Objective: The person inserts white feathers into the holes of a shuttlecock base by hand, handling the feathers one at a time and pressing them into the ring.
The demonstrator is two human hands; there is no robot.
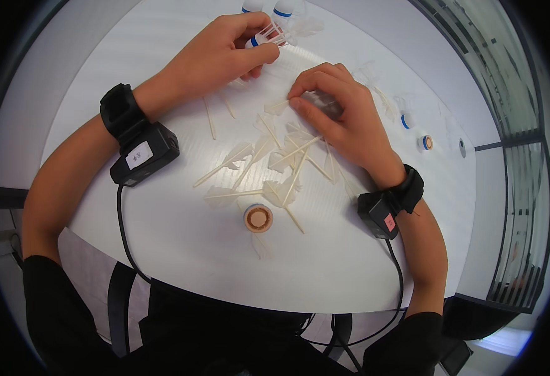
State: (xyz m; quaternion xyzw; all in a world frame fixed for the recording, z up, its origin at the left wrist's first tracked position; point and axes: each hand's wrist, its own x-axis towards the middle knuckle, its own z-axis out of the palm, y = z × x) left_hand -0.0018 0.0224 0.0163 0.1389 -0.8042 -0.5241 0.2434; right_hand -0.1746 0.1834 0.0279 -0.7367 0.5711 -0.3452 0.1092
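Nearest me on the white bench sits a round, tan-centred, brown-ringed cap, below a loose heap of cream feathers with pale quills. At twelve o'clock my left hand pinches a white, blue-banded, ribbed shuttlecock head, its long axis running eight to two o'clock. At one o'clock my right hand, nearer the heap, nips a pale feather between thumb and forefinger, the head lying at eleven o'clock from it.
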